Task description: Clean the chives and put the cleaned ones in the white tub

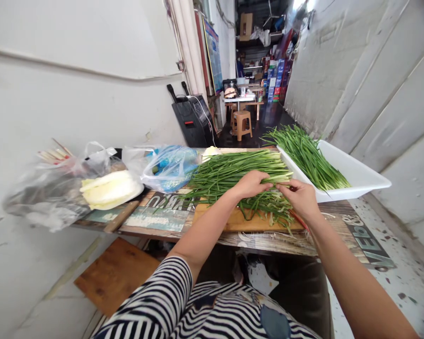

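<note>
Thin green stalks with pale ends, held over yellow-brown wooden board
Left hand has fingers clamped on a small bunch; right hand pinches its pale right ends; other stalks lie piled on board, left of white rectangular plastic tray

The greens look smooth; at five o'clock I see a flat wooden board, at six a matt cloth shirt, at three a smooth plastic tub, at nine a crinkled, shiny plastic bag.
</note>
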Available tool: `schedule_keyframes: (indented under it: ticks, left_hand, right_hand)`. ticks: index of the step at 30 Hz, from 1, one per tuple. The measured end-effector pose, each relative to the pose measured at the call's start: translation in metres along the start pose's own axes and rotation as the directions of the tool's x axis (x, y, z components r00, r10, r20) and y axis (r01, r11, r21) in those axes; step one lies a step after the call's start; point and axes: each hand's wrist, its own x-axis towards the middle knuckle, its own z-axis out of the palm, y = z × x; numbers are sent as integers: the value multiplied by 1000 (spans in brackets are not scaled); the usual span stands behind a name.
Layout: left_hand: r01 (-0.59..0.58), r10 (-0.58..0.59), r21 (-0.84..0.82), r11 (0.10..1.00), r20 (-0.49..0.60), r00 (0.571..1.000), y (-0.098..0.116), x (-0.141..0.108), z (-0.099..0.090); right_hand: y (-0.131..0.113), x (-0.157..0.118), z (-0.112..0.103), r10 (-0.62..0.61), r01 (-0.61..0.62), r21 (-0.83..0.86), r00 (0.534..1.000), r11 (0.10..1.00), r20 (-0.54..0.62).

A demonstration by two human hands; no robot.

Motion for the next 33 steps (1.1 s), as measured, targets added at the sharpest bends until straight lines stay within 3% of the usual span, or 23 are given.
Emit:
schedule_keyframes:
  ticks: [3, 7, 11, 13, 19, 25, 28, 30, 32, 33]
  left_hand:
    - [-44, 46, 35, 998, -52, 998, 3, 1, 2]
    - [-54, 68, 97, 994, -146, 987, 8, 1, 4]
    - [-37, 67, 164, 986, -180, 981, 8, 1, 3]
    - [-14, 51, 169, 985, -213, 976, 6, 1, 2]
    - [33, 5, 144, 989, -260, 965, 2, 2, 2]
    - [10, 5, 64, 998, -226, 974, 0, 1, 5]
    - [35, -37, -15, 999, -186, 982, -2, 1, 0]
    - [53, -54, -7, 999, -233, 971, -2, 1, -4]
    - [69, -55, 35, 997, -315, 947, -1, 1, -8]
    - [74, -51, 55, 996, -345, 937, -1, 1, -9]
  right_hand:
    - [1, 2, 4, 112, -110, 179, 994, 978, -3]
    - [10, 12, 14, 211, -204, 455, 977, 867, 36]
    - [19, 23, 13, 301, -223, 568, 953, 792, -45]
    - [19, 24, 7, 316, -208, 568, 944, 797, -98]
    - [6, 10, -3, 281, -254, 269, 957, 929, -67]
    - [10, 8, 8, 159, -138, 226, 984, 964, -75]
    - [19, 10, 3, -3, 2, -30, 999, 1000, -48]
    - [22, 12, -5, -178, 178, -394, 983, 902, 37]
    - [21, 15, -11, -241, 305, -688, 952, 658, 190]
    - [19, 18, -13, -202, 313, -776, 949, 548, 240]
